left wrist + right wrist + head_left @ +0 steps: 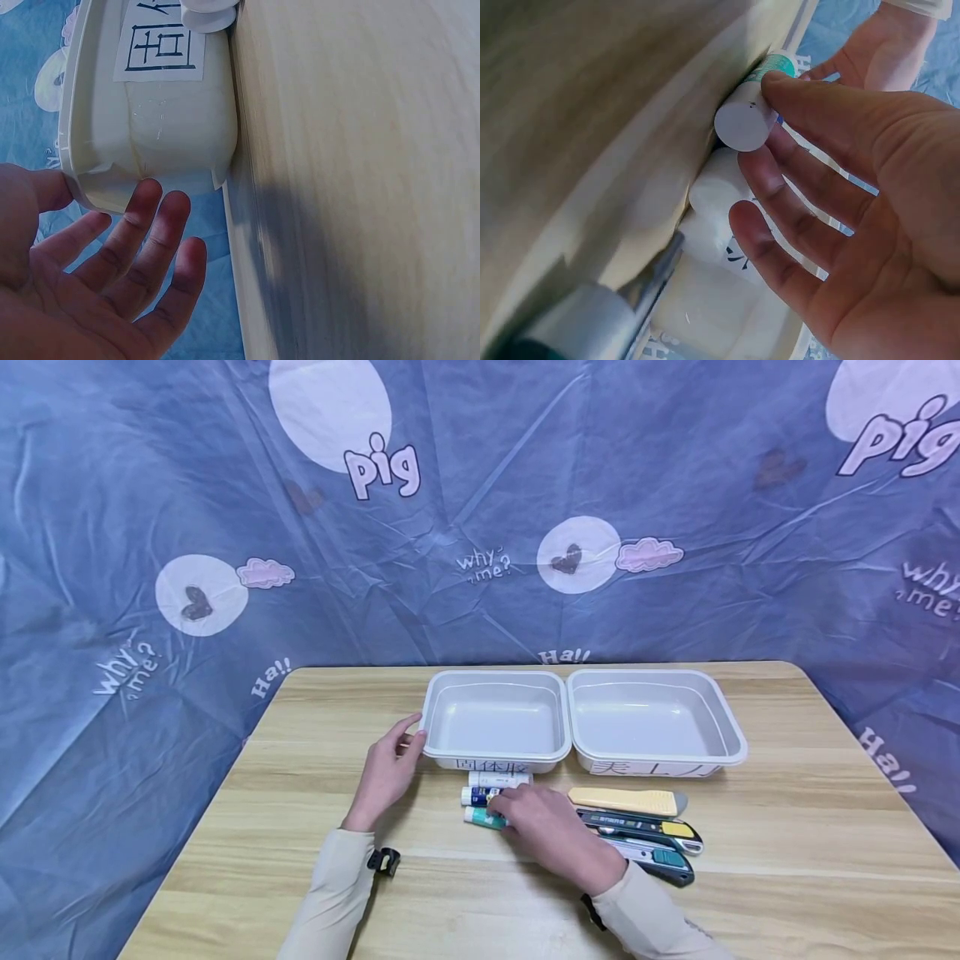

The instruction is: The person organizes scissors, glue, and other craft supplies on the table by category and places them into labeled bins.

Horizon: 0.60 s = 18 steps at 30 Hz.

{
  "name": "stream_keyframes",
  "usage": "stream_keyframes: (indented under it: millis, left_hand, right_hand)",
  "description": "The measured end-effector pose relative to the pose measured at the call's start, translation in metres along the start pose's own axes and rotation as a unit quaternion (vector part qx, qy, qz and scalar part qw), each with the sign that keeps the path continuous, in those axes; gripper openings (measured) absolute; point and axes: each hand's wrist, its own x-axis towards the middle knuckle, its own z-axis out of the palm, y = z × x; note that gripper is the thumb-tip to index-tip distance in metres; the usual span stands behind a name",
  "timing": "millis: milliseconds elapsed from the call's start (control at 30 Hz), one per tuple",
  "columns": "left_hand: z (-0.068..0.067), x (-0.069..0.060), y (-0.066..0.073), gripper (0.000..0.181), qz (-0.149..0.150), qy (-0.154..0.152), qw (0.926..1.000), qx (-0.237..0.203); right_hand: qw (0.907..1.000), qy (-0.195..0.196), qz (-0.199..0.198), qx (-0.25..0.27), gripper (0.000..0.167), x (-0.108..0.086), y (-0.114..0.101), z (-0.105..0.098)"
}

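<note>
In the head view my right hand [543, 827] is over a row of glue sticks in front of the left tray. It pinches the nearest, a green glue stick [773, 66] with a white cap, between thumb and fingers. Beside that lie a dark blue glue stick [476, 797] and a white glue stick [499, 779]. My left hand [390, 772] touches the left corner of the left white tray [495, 753], thumb at the rim and fingers loosely spread by the wall. A label with dark characters is on that tray's front.
A second white tray [660, 758], also labelled, stands directly to the right. In front of it lie several utility knives, including a yellow one [622, 800], a dark one with a yellow slider [637, 828], and one with a green slider [660, 857]. Wooden table [300, 793]; patterned blue cloth [465, 610] behind.
</note>
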Motion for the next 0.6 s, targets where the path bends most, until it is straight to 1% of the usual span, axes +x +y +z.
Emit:
stream_keyframes:
  millis: [167, 367, 600]
  left_hand:
    - [-0.0002, -0.0001, -0.0002, 0.044, 0.000, 0.000, 1.0000, 0.001]
    - [-0.0004, 0.0001, 0.0002, 0.043, 0.002, 0.000, 1.0000, 0.001]
    - [-0.0002, 0.0000, -0.0008, 0.044, 0.001, 0.000, 1.0000, 0.005]
  right_hand:
    - [0.9999, -0.004, -0.006, -0.008, 0.018, -0.0006, -0.0026, 0.0034]
    - [0.9997, -0.021, -0.007, 0.013, 0.019, -0.0005, -0.0048, 0.0051]
    - [0.9992, -0.025, -0.011, 0.030, 0.019, -0.0001, -0.0054, 0.0077]
